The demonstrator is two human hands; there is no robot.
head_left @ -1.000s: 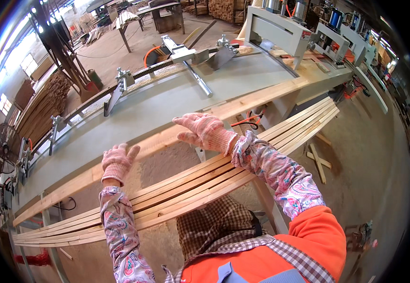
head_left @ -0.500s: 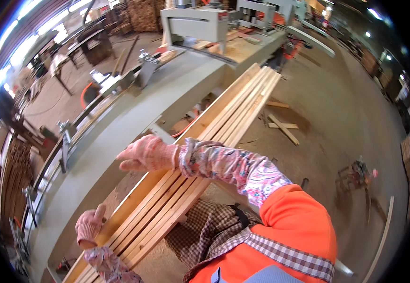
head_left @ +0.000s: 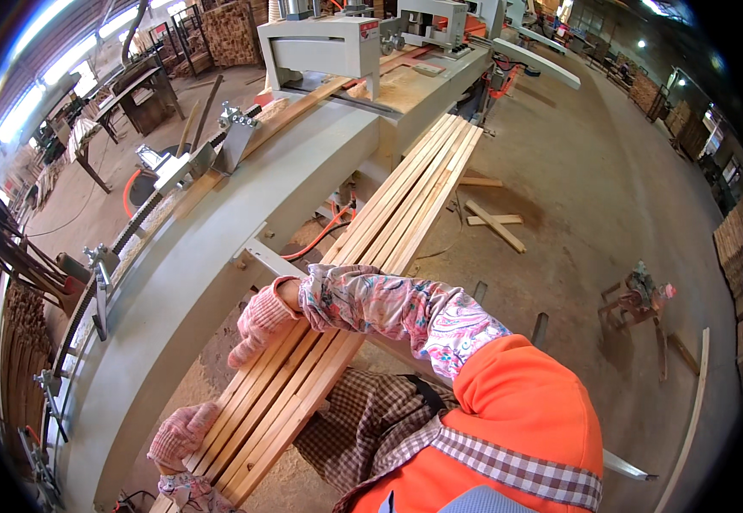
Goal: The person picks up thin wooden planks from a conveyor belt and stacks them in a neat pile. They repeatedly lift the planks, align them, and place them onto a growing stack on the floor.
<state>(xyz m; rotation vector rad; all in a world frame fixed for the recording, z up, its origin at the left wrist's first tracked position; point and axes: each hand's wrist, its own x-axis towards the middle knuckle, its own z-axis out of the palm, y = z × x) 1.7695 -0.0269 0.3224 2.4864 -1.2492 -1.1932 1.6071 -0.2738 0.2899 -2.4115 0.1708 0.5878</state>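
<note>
1. I am viewing a workshop through the head camera, with a grey machine tabletop [head_left: 209,235] running diagonally and carrying a wooden board [head_left: 299,113] near its far end.
2. A bundle of wooden strips [head_left: 316,363] is lying diagonally between the tabletop and the checked apron [head_left: 363,419], its far end pointing toward the upper right.
3. The gloved right hand [head_left: 262,325] is resting at the strips' tabletop-side edge; its fingers are bending partway, and I cannot tell whether they are gripping.
4. The gloved left hand [head_left: 182,434] is touching the same edge, nearer the lower end; its fingers are curling, their hold being unclear to me.
5. Two crossed wood pieces [head_left: 497,226] are lying on the floor [head_left: 576,282].
</note>
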